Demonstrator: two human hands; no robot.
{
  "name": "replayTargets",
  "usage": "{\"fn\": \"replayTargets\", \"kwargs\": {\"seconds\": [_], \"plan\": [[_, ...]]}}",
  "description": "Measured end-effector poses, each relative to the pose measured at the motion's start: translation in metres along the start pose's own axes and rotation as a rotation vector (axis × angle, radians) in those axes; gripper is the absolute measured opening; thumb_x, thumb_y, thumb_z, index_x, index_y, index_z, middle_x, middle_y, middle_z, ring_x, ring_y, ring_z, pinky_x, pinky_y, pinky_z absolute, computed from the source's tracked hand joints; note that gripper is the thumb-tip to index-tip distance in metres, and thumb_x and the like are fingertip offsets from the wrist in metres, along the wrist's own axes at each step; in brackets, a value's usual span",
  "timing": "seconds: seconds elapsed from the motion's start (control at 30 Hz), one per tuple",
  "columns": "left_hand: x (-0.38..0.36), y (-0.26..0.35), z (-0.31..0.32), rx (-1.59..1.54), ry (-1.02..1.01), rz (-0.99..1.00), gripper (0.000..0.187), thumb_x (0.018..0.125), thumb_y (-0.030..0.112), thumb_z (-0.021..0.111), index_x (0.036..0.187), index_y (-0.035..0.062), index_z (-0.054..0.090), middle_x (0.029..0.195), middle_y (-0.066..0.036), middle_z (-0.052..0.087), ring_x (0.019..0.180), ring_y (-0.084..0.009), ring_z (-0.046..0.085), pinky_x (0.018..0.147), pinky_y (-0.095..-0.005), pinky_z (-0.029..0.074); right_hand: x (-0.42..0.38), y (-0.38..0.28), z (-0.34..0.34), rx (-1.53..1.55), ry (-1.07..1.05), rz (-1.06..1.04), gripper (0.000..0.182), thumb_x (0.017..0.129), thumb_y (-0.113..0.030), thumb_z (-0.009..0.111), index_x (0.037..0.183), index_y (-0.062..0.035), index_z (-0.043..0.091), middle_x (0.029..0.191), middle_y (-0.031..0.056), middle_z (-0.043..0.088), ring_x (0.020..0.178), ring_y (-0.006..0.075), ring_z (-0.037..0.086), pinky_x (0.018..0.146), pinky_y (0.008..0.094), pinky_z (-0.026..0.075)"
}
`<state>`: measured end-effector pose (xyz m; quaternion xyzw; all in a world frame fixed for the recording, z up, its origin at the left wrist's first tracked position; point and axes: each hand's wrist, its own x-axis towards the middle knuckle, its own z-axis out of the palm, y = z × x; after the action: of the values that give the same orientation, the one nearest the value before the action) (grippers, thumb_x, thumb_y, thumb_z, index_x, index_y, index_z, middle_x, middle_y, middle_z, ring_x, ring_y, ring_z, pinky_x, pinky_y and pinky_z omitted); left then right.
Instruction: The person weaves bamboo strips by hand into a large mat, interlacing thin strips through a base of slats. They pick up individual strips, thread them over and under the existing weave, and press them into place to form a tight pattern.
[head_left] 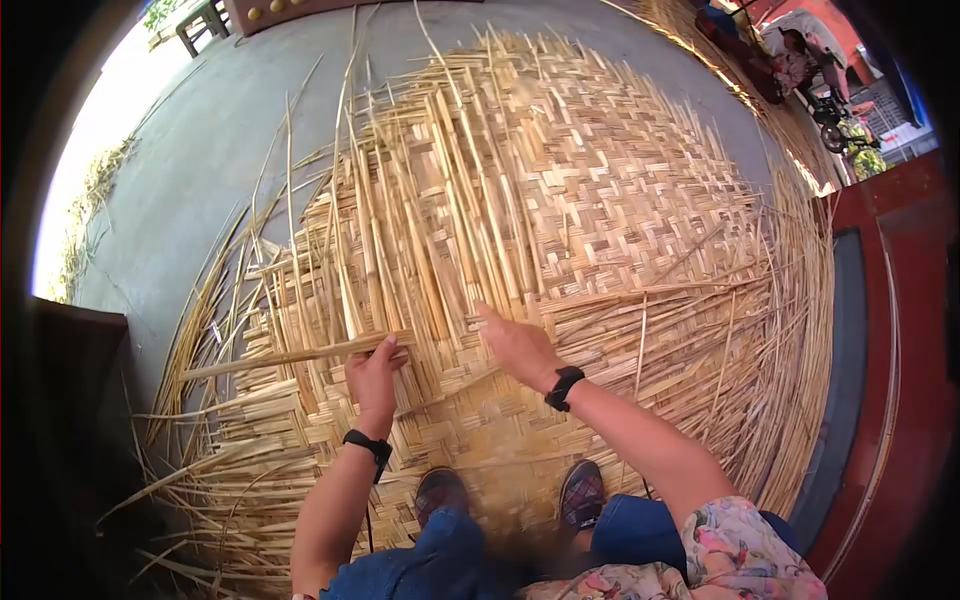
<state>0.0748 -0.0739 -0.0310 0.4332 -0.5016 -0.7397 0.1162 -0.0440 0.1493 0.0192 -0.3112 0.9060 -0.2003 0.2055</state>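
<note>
A large woven mat [600, 200] of flattened straw-coloured reed strips spreads over the floor under both my hands. My left hand [373, 378] is closed on a reed strip [280, 358], pinching it near its right end between thumb and fingers. That strip lies crosswise and stretches out to the left over the mat. My right hand [518, 350] is on the mat at the lower ends of several lengthwise reed strips [470, 210]. Its index finger points forward and the other fingers are curled under; what they grip, if anything, is hidden.
Loose reed ends [210, 480] stick out along the mat's left side, and more lie [790, 380] on the right. My shoes [582, 495] stand on the mat. A red ledge [890, 330] runs along the right. Grey floor [190, 190] shows beyond; a wheeled vehicle [832, 125] stands far right.
</note>
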Motion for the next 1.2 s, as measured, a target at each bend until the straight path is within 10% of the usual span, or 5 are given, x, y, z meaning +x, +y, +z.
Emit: {"fn": "replayTargets", "kwargs": {"seconds": [0.13, 0.23, 0.73, 0.93, 1.2], "plan": [[0.016, -0.025, -0.01, 0.157, -0.08, 0.19, 0.027, 0.094, 0.007, 0.067, 0.118, -0.0015, 0.059, 0.096, -0.011, 0.069, 0.083, -0.0182, 0.071, 0.054, -0.0258, 0.057, -0.011, 0.014, 0.062, -0.339, -0.217, -0.032, 0.087, 0.084, 0.0, 0.052, 0.159, 0.0054, 0.008, 0.057, 0.0114, 0.06, 0.046, 0.0262, 0.058, 0.04, 0.0411, 0.043], [-0.018, 0.018, -0.013, 0.399, -0.263, 0.14, 0.025, 0.096, 0.011, 0.067, 0.117, -0.0002, 0.062, 0.106, -0.009, 0.066, 0.096, -0.0201, 0.064, 0.083, -0.037, 0.055, -0.005, 0.009, 0.062, -0.28, -0.22, -0.037, 0.091, 0.082, -0.001, 0.056, 0.156, 0.0125, 0.005, 0.055, 0.0098, 0.058, 0.043, 0.0264, 0.055, 0.037, 0.0382, 0.04], [-0.02, 0.064, -0.061, -0.004, -0.127, 0.119, 0.021, 0.099, 0.012, 0.063, 0.111, -0.0047, 0.063, 0.099, -0.011, 0.065, 0.095, -0.025, 0.069, 0.077, -0.0381, 0.06, -0.006, 0.002, 0.069, -0.232, -0.239, 0.017, 0.093, 0.084, -0.007, 0.06, 0.157, 0.0109, 0.005, 0.062, 0.0108, 0.063, 0.054, 0.0281, 0.062, 0.043, 0.0395, 0.046], [0.023, 0.02, -0.103, 0.717, -0.222, 0.707, 0.022, 0.098, 0.012, 0.064, 0.113, -0.0051, 0.062, 0.095, -0.01, 0.065, 0.087, -0.0216, 0.067, 0.076, -0.0345, 0.06, -0.005, 0.008, 0.081, -0.177, -0.196, 0.026, 0.093, 0.087, -0.008, 0.056, 0.159, 0.0033, -0.002, 0.063, 0.0108, 0.063, 0.054, 0.0288, 0.062, 0.047, 0.0391, 0.049], [-0.018, 0.066, -0.062, -0.108, -0.043, -0.069, 0.029, 0.103, 0.013, 0.055, 0.121, -0.0098, 0.055, 0.112, -0.018, 0.061, 0.099, -0.0291, 0.065, 0.083, -0.0392, 0.059, -0.006, 0.009, 0.084, -0.219, -0.19, 0.03, 0.094, 0.084, -0.004, 0.057, 0.159, 0.0059, 0.0, 0.061, 0.0131, 0.061, 0.051, 0.0298, 0.06, 0.047, 0.0413, 0.049]]}}
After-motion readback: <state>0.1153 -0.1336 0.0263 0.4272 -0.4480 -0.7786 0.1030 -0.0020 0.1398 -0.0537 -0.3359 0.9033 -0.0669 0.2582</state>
